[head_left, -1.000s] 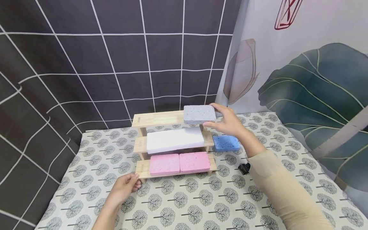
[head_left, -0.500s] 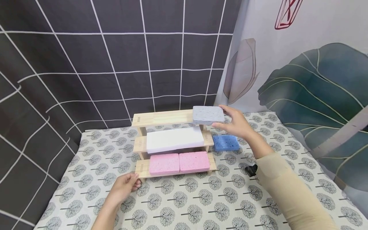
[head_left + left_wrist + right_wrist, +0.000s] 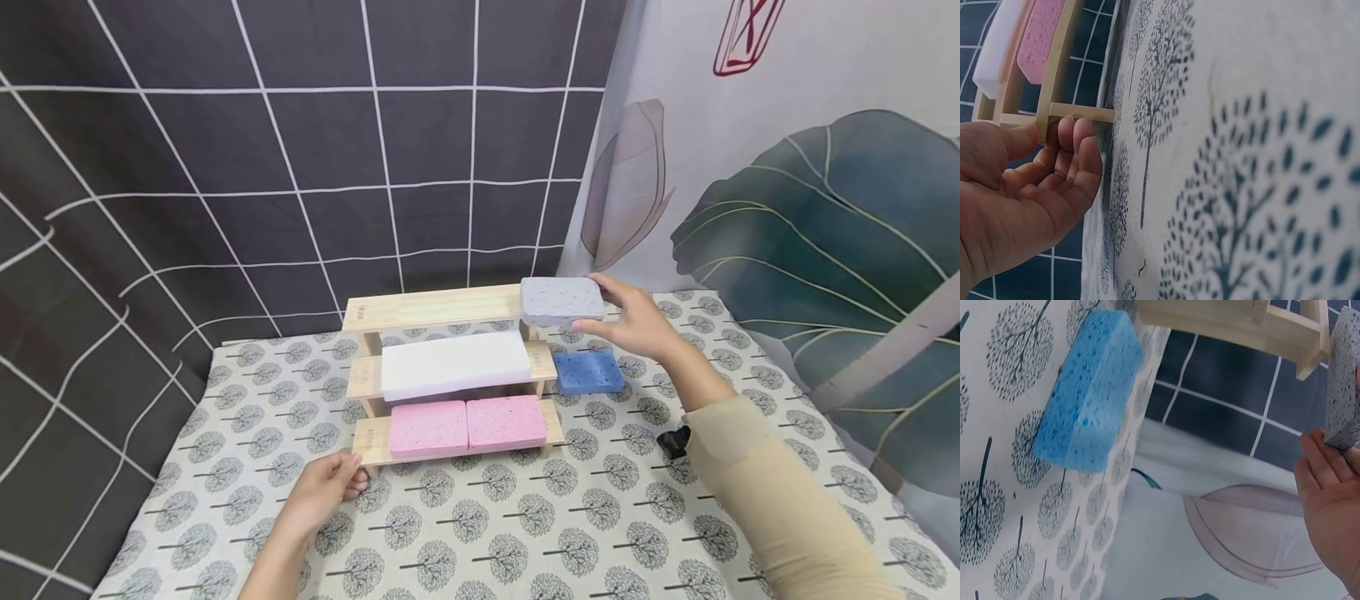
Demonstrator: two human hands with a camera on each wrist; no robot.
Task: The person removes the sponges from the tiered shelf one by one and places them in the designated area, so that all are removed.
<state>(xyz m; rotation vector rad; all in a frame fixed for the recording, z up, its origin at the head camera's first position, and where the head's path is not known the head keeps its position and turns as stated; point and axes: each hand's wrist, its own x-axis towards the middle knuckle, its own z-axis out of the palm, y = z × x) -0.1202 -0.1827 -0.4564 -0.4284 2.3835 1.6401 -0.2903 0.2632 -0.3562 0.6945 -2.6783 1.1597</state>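
Note:
My right hand (image 3: 636, 321) grips a grey sponge (image 3: 561, 300) by its right end, thumb along the front edge and fingers behind. The sponge overlaps the right end of the top step of a three-step wooden rack (image 3: 435, 308) in the head view and sticks out past it. With thumb and fingers, my left hand (image 3: 321, 493) pinches the left front corner of the bottom step, also plain in the left wrist view. A long white block (image 3: 454, 363) lies on the middle step. Two pink sponges (image 3: 428, 427) sit side by side on the bottom step.
A blue sponge (image 3: 588, 372) lies on the tree-print tablecloth (image 3: 472, 533) to the right of the rack. By my right sleeve shows a small black object (image 3: 673, 442). Dark grid-patterned cloth (image 3: 322, 150) hangs behind the rack, with a leaf-print curtain (image 3: 795, 192) at the right.
My right hand has moved right with the grey sponge, from over the top step to its right end and beyond. My left hand has stayed at the rack's corner.

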